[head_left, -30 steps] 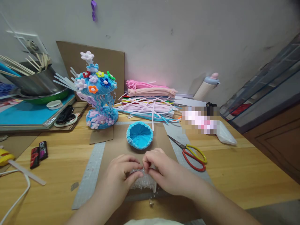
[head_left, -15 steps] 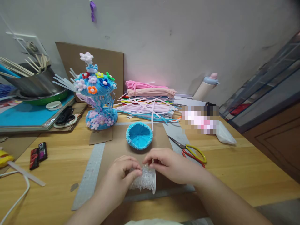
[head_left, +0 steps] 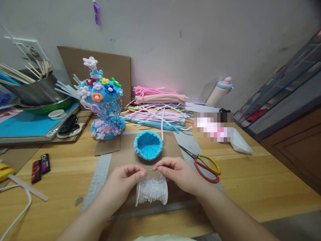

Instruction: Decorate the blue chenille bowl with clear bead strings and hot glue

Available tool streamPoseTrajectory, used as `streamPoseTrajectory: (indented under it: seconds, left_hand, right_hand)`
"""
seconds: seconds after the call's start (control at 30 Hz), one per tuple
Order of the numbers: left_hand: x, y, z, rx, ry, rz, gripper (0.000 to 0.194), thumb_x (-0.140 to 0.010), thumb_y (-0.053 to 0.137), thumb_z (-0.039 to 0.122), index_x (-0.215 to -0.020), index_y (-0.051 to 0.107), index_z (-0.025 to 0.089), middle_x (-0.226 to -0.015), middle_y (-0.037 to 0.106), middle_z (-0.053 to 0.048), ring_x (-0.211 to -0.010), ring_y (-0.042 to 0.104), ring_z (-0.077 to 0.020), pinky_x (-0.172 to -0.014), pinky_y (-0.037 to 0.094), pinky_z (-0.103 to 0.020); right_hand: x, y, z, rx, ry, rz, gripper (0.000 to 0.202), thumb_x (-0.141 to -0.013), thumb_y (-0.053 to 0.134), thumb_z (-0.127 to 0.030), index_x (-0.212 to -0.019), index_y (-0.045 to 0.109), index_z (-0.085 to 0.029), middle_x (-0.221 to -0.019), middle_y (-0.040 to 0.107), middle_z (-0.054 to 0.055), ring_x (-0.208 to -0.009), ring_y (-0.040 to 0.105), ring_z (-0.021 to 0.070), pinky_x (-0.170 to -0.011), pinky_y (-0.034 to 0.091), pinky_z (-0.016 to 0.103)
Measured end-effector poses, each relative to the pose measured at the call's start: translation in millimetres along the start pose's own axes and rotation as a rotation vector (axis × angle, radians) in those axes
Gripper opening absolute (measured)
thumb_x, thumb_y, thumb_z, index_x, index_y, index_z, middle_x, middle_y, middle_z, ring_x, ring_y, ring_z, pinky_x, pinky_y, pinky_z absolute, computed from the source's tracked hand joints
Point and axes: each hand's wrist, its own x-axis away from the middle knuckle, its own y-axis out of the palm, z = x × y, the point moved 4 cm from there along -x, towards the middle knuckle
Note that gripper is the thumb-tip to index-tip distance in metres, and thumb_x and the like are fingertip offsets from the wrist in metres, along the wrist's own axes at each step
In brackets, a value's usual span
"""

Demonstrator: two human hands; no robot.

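Left hand [head_left: 131, 176] and right hand [head_left: 177, 172] pinching a fine strand of clear beads [head_left: 151, 169].
White-flanged plastic spool [head_left: 152, 190], wound with clear beads, lies sideways at strand's six o'clock, over brown cardboard [head_left: 122, 157]. From spool: sky-blue, fuzzy-rimmed bowl [head_left: 148, 147] at twelve, hollow showing; metal scissors with red and yellow handles [head_left: 197, 157] at two; blue, flower-studded tiered ornament [head_left: 102, 92] at eleven.

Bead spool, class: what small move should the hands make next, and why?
Perhaps ease the right hand slightly away from the left hand to draw out the beaded strand: only a short stretch shows in the narrow gap between the two pinching hands, close to the bead spool, and whether it joins the spool is hard to tell.
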Motion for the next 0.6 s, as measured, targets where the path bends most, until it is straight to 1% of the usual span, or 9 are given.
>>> streamPoseTrajectory:
  seconds: [0.13,0.27,0.33,0.43,0.53,0.6]
  left_hand:
    - [-3,-6.0,7,0.002,0.049,0.011,0.028,-0.073,0.065,0.043,-0.077,0.069,0.016,-0.073,0.069,-0.002,-0.07,0.059,-0.0167,-0.065,0.042,-0.025]
    - [-4,-13.2,12,-0.085,0.117,0.069,0.024,-0.075,0.064,0.04,-0.072,0.067,0.017,-0.069,0.068,-0.001,-0.068,0.059,-0.0167,-0.065,0.043,-0.025]
    - [-4,-14.3,12,-0.106,0.127,0.086,0.022,-0.075,0.063,0.038,-0.071,0.067,0.017,-0.068,0.068,-0.001,-0.068,0.06,-0.0167,-0.065,0.043,-0.025]
    - [-1,-13.2,8,-0.078,0.115,0.115,0.022,-0.077,0.062,0.039,-0.074,0.066,0.017,-0.069,0.068,-0.001,-0.068,0.06,-0.0166,-0.065,0.043,-0.026]
    - [2,-9.1,0,0.011,0.088,0.136,0.025,-0.077,0.063,0.041,-0.078,0.066,0.017,-0.071,0.069,-0.002,-0.071,0.061,-0.0173,-0.066,0.044,-0.026]
    - [3,-6.3,-5,0.08,0.087,0.155,0.026,-0.076,0.064,0.041,-0.079,0.065,0.016,-0.072,0.068,-0.003,-0.072,0.061,-0.017,-0.067,0.044,-0.026]
  right_hand:
    - [0,4,0,-0.11,0.035,0.03,0.028,-0.081,0.06,-0.039,-0.091,0.07,-0.015,-0.073,0.062,0.002,-0.062,0.049,0.0116,-0.057,0.04,0.024]
    - [-1,9,-3,-0.136,0.02,0.051,0.027,-0.081,0.06,-0.039,-0.089,0.069,-0.015,-0.072,0.061,0.001,-0.058,0.047,0.0105,-0.053,0.038,0.023]
    - [-2,10,-6,-0.079,-0.024,0.079,0.024,-0.082,0.058,-0.036,-0.087,0.069,-0.015,-0.074,0.063,0.002,-0.062,0.051,0.012,-0.057,0.04,0.024]
    - [0,11,-10,0.006,-0.098,0.122,0.019,-0.084,0.055,-0.03,-0.086,0.069,-0.016,-0.083,0.067,0.004,-0.077,0.058,0.0163,-0.07,0.044,0.028]
    - [7,17,-10,0.065,-0.134,0.129,0.018,-0.084,0.054,-0.026,-0.087,0.069,-0.017,-0.088,0.069,0.005,-0.085,0.061,0.0184,-0.076,0.045,0.031]
    - [13,20,-9,0.08,-0.144,0.136,0.018,-0.085,0.054,-0.026,-0.091,0.069,-0.018,-0.093,0.069,0.006,-0.09,0.061,0.0191,-0.081,0.045,0.032]
